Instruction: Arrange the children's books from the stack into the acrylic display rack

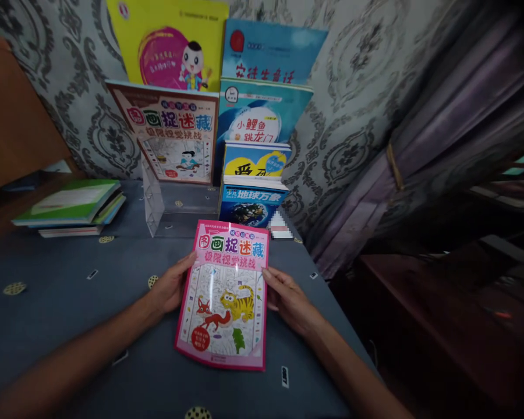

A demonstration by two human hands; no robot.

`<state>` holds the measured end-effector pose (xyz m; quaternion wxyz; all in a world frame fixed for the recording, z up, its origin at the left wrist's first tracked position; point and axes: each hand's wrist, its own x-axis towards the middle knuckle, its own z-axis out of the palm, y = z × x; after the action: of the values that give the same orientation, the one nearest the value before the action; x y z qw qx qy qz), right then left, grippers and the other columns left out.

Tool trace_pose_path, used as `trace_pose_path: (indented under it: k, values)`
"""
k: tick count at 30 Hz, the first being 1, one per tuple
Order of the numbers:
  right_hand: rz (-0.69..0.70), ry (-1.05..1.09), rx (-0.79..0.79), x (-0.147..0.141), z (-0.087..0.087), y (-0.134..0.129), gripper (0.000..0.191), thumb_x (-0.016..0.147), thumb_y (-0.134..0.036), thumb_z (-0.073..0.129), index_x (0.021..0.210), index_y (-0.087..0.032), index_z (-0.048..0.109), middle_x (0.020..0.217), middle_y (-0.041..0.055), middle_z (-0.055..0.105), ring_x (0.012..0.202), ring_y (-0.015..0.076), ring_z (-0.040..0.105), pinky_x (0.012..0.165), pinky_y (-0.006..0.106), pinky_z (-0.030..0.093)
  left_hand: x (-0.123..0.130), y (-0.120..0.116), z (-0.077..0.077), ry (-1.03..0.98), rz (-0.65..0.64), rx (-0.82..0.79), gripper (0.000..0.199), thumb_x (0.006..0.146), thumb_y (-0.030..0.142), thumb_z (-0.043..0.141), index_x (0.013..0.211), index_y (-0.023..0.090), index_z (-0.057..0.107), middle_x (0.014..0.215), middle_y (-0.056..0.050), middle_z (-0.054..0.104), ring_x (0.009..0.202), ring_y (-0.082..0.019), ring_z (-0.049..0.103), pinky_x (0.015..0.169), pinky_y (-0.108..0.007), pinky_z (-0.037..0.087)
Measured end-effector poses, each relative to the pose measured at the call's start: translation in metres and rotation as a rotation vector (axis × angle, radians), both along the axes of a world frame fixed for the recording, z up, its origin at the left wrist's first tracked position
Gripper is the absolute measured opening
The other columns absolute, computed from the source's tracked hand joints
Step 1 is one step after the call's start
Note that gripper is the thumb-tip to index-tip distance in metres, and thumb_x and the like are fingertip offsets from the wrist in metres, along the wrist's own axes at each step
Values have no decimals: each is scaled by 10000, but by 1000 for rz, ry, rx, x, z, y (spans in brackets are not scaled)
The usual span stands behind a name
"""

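Observation:
A pink picture book [225,302] with a fox and a tiger on its cover is held up over the table, front facing me. My left hand [174,285] grips its left edge, fingers behind the cover. At the right edge my right hand [288,297] pinches it, thumb on the front. Just beyond stands a clear acrylic book rack [181,224]. In its left column are a brown-edged picture book [179,137] and a yellow book [170,46]. Its right column holds a blue book with a globe [248,206], with several other blue books behind.
A stack of books with a green one on top [70,201] lies at the left of the grey patterned table [70,326]. Behind the rack is patterned wallpaper [353,75]. A tied purple curtain [388,151] hangs at the right, past the table's edge.

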<state>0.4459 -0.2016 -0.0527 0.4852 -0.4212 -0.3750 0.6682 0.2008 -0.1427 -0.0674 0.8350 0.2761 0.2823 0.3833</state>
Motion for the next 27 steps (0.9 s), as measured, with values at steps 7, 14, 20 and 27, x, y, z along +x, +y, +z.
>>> trace_pose_path:
  k: [7,14,20,27]
  values:
    - [-7,70,7,-1,0,1,411,674,-520,867,878,-180,758,646,5,673,439,54,438,349,145,267,5,1,5,43,32,15,332,827,375,766,1076,160,726,1016,-101,792,919,-268,759,893,-389,593]
    - [93,77,40,1,-10,1,411,743,-481,827,991,-163,743,786,49,752,484,78,572,397,154,439,7,5,5,226,84,114,384,723,317,853,1012,152,661,840,-77,787,705,-231,754,665,-308,601]
    - [190,84,54,0,-18,2,381,741,-435,831,975,-146,745,767,39,757,543,99,647,466,171,531,4,9,3,457,185,359,638,625,374,901,1123,208,539,834,-5,739,648,-186,697,609,-272,539]
    - [295,138,32,-5,-25,-4,379,774,-423,810,1024,-151,726,847,58,773,686,126,717,584,207,588,-3,23,8,620,127,546,511,645,337,868,1071,179,634,871,-29,715,810,-204,664,712,-267,493]
